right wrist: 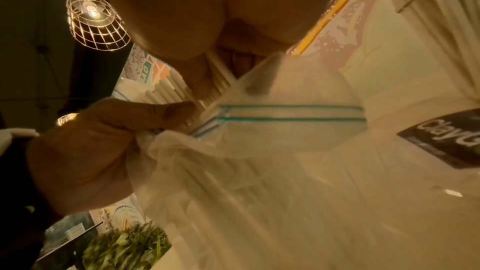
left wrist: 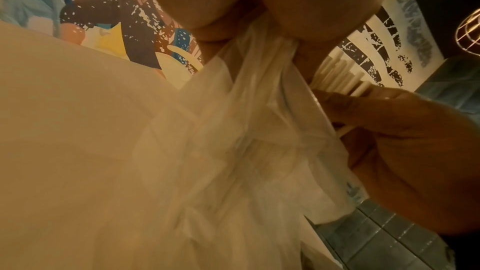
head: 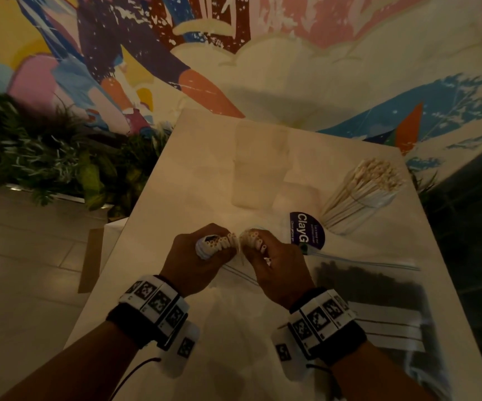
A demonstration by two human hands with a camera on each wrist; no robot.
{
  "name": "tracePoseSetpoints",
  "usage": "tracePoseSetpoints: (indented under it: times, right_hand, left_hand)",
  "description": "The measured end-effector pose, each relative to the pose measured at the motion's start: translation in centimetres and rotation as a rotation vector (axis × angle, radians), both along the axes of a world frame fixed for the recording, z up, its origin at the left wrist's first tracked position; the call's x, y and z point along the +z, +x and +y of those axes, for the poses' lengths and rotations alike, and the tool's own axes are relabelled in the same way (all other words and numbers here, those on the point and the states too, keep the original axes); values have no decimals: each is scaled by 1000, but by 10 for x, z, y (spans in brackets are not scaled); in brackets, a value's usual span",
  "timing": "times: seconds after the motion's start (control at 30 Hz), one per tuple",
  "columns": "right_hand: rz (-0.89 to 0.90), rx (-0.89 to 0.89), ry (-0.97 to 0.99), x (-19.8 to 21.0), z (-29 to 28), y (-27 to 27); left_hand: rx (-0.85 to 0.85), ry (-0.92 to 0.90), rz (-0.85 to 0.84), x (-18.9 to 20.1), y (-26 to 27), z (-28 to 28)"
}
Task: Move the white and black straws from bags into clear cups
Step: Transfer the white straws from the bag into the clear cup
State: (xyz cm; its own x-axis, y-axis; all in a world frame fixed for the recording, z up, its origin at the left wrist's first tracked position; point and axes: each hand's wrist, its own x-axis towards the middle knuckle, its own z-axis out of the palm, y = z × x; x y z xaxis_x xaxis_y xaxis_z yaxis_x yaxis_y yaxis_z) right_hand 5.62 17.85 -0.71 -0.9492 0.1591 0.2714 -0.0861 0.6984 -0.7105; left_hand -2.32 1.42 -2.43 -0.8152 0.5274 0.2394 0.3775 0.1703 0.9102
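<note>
Both hands meet over the middle of the white table (head: 173, 198). My left hand (head: 205, 253) grips the bunched mouth of a clear zip bag (left wrist: 246, 130) with a few white straws (head: 219, 243) inside its fist. My right hand (head: 265, 256) grips a bundle of white straws (head: 251, 237) that stands out of the bag beside the left hand. In the right wrist view the bag's teal zip lines (right wrist: 291, 113) run under the straws (right wrist: 168, 91). A clear cup (head: 361, 198) at the right holds many white straws. A bag of black straws (head: 372, 287) lies flat at the near right.
Empty clear cups (head: 260, 169) stand at the table's far middle. A dark round ClayGo sticker (head: 306, 233) lies just right of my hands. Green plants (head: 46, 157) line the table's left side, a painted wall rises behind, and a wire lamp (right wrist: 96, 19) hangs overhead.
</note>
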Motion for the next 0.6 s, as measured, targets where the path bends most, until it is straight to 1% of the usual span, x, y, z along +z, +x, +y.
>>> tracePoseSetpoints:
  times: [0.13, 0.2, 0.27, 0.37, 0.4, 0.5, 0.6]
  right_hand:
    - [-30, -57, -70, 0, 8, -3]
    - [-121, -57, -166, -5, 10, -5]
    - [-166, -113, -264, -8, 12, -8]
    - [-88, -158, -405, -6, 13, -13]
    - [-95, -159, -434, -9, 13, -16]
    - [-205, -146, -477, -24, 16, -19]
    - [-249, -126, -424, -32, 18, -22]
  left_hand:
    - [20, -14, 49, 4, 0, -2]
    - [40, -19, 58, 2, -2, -5]
    - [50, -26, 57, 0, -4, -7]
    - [53, -13, 50, 0, -4, -9]
    - [52, -5, 48, 0, -3, -9]
    - [44, -9, 65, -3, -3, -10]
    - [68, -14, 70, -5, -2, -10]
